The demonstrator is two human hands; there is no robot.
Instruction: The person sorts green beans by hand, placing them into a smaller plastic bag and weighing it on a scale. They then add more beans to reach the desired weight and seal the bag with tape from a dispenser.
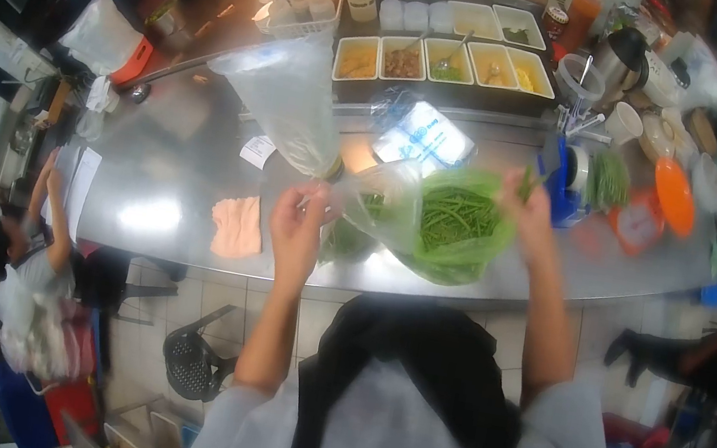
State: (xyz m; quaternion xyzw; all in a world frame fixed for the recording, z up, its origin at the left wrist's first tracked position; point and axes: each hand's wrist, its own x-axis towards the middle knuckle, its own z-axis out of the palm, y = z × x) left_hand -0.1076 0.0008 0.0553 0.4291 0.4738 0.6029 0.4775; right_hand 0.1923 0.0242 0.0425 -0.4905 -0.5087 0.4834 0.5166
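Observation:
A light-green plastic bag [476,266] lies open near the counter's front edge, full of long thin green vegetable stalks [455,219]. My left hand [299,215] pinches the edge of a clear plastic bag [386,196], which stretches right to the green bag and has some greens in it. Over the green bag's right side, my right hand [525,211] is closed on a few green stalks [527,185]; motion blurs it slightly. A white and blue plastic packet [428,137] lies just behind the bags.
Behind stand white tubs of chopped ingredients [403,59]. A large translucent bag [288,105] stands left, near a peach cloth [237,226]. To the right are a blue device [561,186] beside bundled greens [609,179] and an orange scale [636,224]. Another person [42,240] works far left.

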